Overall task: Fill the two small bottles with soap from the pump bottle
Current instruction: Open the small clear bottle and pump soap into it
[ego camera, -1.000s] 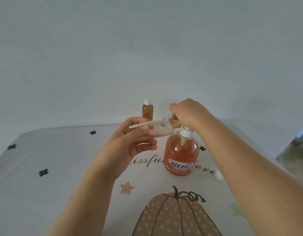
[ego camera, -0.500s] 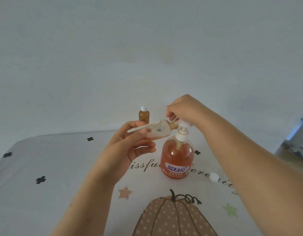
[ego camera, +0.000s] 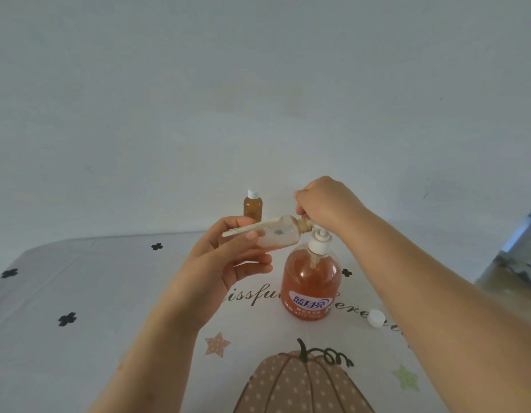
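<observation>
Soap, orange and translucent, fills most of the round clear plastic pump bottle (ego camera: 310, 281) standing on the white pumpkin-print table (ego camera: 79, 293). The right hand (ego camera: 324, 204) curls its fingers down over the pump's top and hides the spout. The left hand (ego camera: 228, 263) grips a small, nearly empty clear plastic bottle (ego camera: 280, 235) between thumb and fingers, tipped almost level, with its open neck up against the spout. To do this well, I judge the neck should sit squarely under the outlet before each press. The strokes should be slow and full, so thick soap runs in rather than smearing the rim. The small bottle's base would be better lower than its neck, or soap may creep back out. A second small amber bottle with a white cap (ego camera: 253, 205) stands behind, apparently already full, and a loose white cap (ego camera: 376, 318) lies to the right of the pump bottle.
</observation>
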Action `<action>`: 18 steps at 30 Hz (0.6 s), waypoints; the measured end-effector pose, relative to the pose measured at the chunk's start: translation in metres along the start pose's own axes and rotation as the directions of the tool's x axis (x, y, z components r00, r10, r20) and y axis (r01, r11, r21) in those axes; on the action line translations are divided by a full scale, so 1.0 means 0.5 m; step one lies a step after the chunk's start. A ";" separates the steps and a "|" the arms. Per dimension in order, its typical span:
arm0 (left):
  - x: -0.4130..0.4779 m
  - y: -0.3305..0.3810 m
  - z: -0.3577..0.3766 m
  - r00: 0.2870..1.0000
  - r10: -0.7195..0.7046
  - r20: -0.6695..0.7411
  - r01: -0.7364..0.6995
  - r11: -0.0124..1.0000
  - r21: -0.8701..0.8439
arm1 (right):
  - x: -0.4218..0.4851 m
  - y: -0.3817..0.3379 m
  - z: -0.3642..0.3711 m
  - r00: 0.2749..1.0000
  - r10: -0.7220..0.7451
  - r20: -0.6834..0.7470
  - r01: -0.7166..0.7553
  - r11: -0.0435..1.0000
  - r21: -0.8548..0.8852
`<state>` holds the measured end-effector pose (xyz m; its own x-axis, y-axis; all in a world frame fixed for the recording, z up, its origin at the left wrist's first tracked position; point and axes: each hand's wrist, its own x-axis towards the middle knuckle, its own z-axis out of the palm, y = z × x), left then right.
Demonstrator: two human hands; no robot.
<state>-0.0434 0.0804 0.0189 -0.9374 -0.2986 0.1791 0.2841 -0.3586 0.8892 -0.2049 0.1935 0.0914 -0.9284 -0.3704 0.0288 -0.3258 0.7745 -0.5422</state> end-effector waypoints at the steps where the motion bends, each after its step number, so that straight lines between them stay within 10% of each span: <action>1: 0.000 0.000 0.000 1.000 0.000 -0.005 0.000 1.000 0.002 | 0.002 -0.001 0.003 1.000 0.006 0.004 -0.006 1.000 -0.004; 18: 0.001 0.011 -0.004 1.000 0.021 -0.020 -0.020 0.998 0.055 | 0.004 0.006 0.006 0.999 -0.050 -0.013 0.050 0.998 -0.048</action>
<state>-0.0418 0.0765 0.0232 -0.9269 -0.3240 0.1892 0.2913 -0.3037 0.9071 -0.2073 0.1936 0.0874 -0.9131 -0.4022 0.0668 -0.3796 0.7788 -0.4994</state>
